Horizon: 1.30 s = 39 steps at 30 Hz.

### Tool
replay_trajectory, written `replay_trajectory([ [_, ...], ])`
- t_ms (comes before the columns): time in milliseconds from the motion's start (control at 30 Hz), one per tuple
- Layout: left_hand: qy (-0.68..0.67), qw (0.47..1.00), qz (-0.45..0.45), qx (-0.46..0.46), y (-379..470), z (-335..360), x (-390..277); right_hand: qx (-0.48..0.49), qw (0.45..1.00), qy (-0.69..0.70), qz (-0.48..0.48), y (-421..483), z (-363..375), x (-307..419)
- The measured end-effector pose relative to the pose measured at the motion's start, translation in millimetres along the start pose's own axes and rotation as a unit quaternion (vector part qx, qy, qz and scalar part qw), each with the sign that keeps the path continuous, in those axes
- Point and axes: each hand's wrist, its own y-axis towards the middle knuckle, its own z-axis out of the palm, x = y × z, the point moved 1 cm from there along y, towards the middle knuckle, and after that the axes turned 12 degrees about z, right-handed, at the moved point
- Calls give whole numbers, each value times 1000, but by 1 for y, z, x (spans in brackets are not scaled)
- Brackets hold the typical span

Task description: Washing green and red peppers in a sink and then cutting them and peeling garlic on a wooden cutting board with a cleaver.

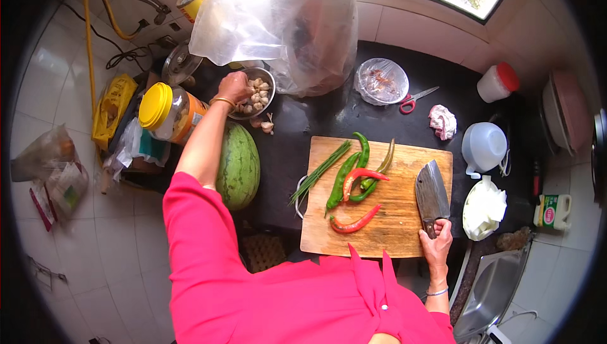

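Observation:
My left hand (234, 87) reaches into a metal bowl (271, 89) of garlic bulbs (259, 93); its fingertips are hidden, so a grip cannot be made out. A few loose garlic pieces (266, 126) lie beside the bowl. With my right hand (437, 242) I hold a cleaver (432, 192) by its wooden handle, blade flat over the right side of a wooden cutting board (403, 223). On the board are green chili peppers (342, 182), red chili peppers (355, 220) and a bundle of thin green chives (322, 171) overhanging the left edge.
A watermelon (238, 166) and a yellow-lidded jar (178, 114) stand left of the board. Behind are a film-covered bowl (381, 81), red-handled scissors (411, 103) and a large plastic-covered object (317, 35). A plate of white slices (484, 209) and a sink (493, 287) are at right.

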Motion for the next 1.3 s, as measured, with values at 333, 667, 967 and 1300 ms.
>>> replay_trajectory([
  [333, -359, 884, 298, -19, -86, -8, -264, 212, 977, 2, -11, 12, -46, -7],
  [667, -178, 799, 562, -121, -158, 116, -434, 85, 989, 117, 0, -64, -64, -54],
  [967, -407, 814, 380, -167, -176, 111, -424, 47, 996, 22, -75, -73, -67, -53],
  [1300, -497, 819, 235, -166, -213, 117, -390, -13, 965, -65, -255, -77, -61, 3],
])
